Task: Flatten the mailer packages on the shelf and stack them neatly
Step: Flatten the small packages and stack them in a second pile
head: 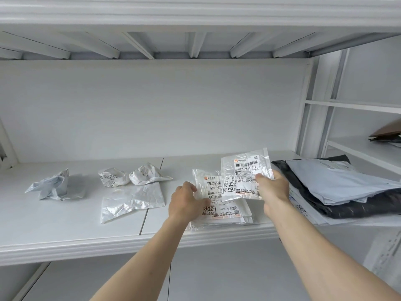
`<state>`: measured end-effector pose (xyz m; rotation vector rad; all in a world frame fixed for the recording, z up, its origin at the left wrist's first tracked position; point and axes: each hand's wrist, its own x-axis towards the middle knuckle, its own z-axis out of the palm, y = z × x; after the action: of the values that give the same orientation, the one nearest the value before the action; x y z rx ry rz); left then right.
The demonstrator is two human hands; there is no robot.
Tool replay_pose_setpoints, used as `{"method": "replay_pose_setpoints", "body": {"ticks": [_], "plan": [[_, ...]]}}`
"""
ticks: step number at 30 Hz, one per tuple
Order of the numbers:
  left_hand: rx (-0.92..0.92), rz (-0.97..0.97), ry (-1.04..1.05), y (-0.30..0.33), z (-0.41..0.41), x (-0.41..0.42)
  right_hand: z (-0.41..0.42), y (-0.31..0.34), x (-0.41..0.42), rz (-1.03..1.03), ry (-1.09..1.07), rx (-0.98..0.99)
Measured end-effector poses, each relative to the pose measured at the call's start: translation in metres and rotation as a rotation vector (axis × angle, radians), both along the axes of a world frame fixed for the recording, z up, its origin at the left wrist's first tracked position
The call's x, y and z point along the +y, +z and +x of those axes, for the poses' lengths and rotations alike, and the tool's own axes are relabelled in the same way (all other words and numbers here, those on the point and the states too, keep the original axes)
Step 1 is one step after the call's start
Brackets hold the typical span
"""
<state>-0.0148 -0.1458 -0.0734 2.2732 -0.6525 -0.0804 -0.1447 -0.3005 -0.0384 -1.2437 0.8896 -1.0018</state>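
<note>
Right hand [272,187] pinched labelled mailer [245,170] right of centre, raised over stack [225,211]; left hand [186,203] pinched the stack's left edge.

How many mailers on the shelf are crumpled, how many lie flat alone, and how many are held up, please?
Crumpled mailers: 3
Flat silver mailer, alone: 1
Labelled mailer in the right hand: 1
Total: 5, leaving out the stack held by the left hand, whose layers cannot be counted.

Brown cardboard [387,129] lies on the neighbouring bay's white board [355,148] at right, a printed sheet [387,254] below it.
</note>
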Motion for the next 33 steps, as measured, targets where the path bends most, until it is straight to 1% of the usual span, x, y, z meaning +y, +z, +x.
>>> {"method": "replay_pose_setpoints", "body": {"ticks": [2, 3, 5, 7, 9, 11, 13, 15, 17, 21, 26, 28, 33], "plan": [[0.033, -0.068, -0.009, -0.001, -0.002, 0.002, -0.001, 0.001, 0.000, 0.008, -0.005, 0.000], [0.087, -0.135, -0.013, -0.001, -0.002, 0.003, -0.001, 0.001, 0.000, 0.011, -0.007, -0.005], [0.284, -0.375, -0.013, 0.008, -0.005, 0.006, -0.002, 0.004, 0.000, 0.012, -0.009, -0.010], [0.494, -0.610, 0.029, 0.022, -0.003, 0.008, -0.002, 0.007, -0.002, 0.027, -0.020, -0.010], [0.601, -0.778, 0.098, 0.034, 0.009, 0.009, 0.000, 0.008, -0.004, 0.062, -0.029, -0.030], [0.617, -0.886, 0.176, 0.045, 0.020, 0.011, 0.001, 0.010, -0.003, 0.078, -0.041, -0.041], [0.600, -0.931, 0.244, 0.050, 0.029, 0.016, 0.003, 0.009, -0.001, 0.081, -0.038, -0.050], [0.627, -0.968, 0.285, 0.052, 0.032, 0.020, 0.001, 0.008, 0.004, 0.058, -0.017, -0.009], [0.668, -0.966, 0.289, 0.050, 0.035, 0.024, 0.000, 0.003, 0.008, 0.013, 0.023, 0.046], [0.728, -0.903, 0.266, 0.039, 0.028, 0.026, 0.004, -0.011, 0.016, -0.070, 0.153, 0.146], [0.758, -0.766, 0.140, 0.026, 0.007, 0.014, 0.010, -0.023, 0.023, -0.173, 0.314, 0.234], [0.719, -0.727, 0.120, 0.023, 0.001, 0.008, 0.011, -0.026, 0.022, -0.183, 0.312, 0.247], [0.598, -0.589, 0.064, 0.018, -0.014, -0.003, 0.009, -0.028, 0.015, -0.195, 0.189, 0.302]]}}
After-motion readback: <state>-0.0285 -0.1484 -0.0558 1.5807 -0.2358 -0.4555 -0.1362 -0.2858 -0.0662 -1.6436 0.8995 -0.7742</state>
